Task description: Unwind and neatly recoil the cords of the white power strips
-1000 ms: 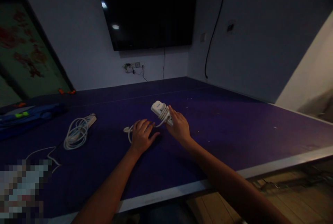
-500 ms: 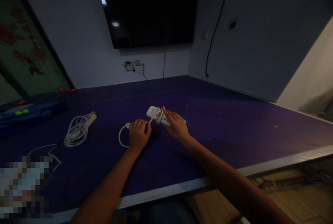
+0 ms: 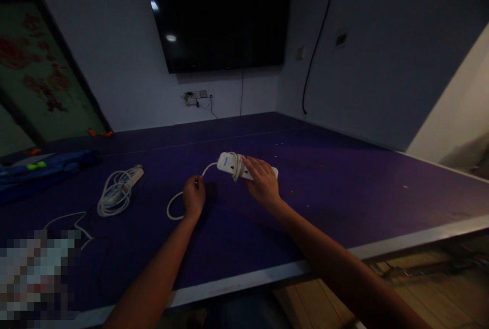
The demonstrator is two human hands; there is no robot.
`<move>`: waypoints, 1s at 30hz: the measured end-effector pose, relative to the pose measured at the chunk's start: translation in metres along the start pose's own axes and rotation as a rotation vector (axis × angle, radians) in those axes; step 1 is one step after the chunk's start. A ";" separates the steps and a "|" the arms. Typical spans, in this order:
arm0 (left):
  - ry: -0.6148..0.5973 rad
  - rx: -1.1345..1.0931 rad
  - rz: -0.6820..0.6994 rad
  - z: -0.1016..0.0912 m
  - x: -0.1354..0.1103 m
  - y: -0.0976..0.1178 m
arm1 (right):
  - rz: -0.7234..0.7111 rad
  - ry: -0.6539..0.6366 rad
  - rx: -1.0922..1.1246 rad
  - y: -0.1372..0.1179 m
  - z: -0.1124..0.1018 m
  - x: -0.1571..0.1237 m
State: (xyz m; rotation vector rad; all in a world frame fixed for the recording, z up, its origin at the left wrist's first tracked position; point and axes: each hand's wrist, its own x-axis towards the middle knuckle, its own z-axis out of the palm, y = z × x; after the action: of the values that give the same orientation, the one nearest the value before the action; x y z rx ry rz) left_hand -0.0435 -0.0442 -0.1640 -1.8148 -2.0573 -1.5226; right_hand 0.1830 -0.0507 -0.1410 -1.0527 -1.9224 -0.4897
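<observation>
A white power strip (image 3: 227,163) lies in front of me on the purple tabletop (image 3: 244,237), with turns of its own cord wrapped round its middle. My right hand (image 3: 263,180) is closed over the strip's right part, fingers across the top, so some of the sockets are hidden. To the left, my left hand (image 3: 194,197) pinches the white cord (image 3: 209,167), which runs from the strip's left end in a short arc. Beyond that hand the cord curls in a loop on the table; its plug does not show clearly.
A second power strip (image 3: 136,173) with a coiled white cord (image 3: 114,199) lies at the left. Blue cloth (image 3: 57,163) rests farther left, above a blurred-out patch (image 3: 34,273). A television (image 3: 225,18) hangs over wall sockets (image 3: 198,96). The table's pale edge (image 3: 237,284) runs along the front.
My left hand has moved left and slightly down, drawing the cord away from the strip. The cord is now off the strip's left end. My right hand stays on the strip, which has shifted slightly.
</observation>
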 end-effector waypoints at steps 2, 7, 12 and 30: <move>-0.053 0.051 0.032 0.002 -0.001 0.000 | 0.052 0.060 -0.008 0.002 0.001 0.000; -0.101 0.170 0.135 0.002 -0.007 0.006 | 0.113 0.115 -0.021 0.004 0.004 -0.001; 0.090 0.213 0.432 -0.003 -0.012 0.014 | 0.077 0.065 -0.007 0.000 0.004 -0.002; 0.228 0.259 0.743 -0.007 -0.027 0.031 | -0.062 0.079 0.150 -0.013 0.007 -0.007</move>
State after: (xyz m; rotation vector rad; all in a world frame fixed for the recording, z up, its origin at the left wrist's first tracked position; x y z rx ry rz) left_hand -0.0152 -0.0733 -0.1556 -1.8723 -1.1899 -1.1182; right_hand 0.1711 -0.0566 -0.1502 -0.8676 -1.8947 -0.4084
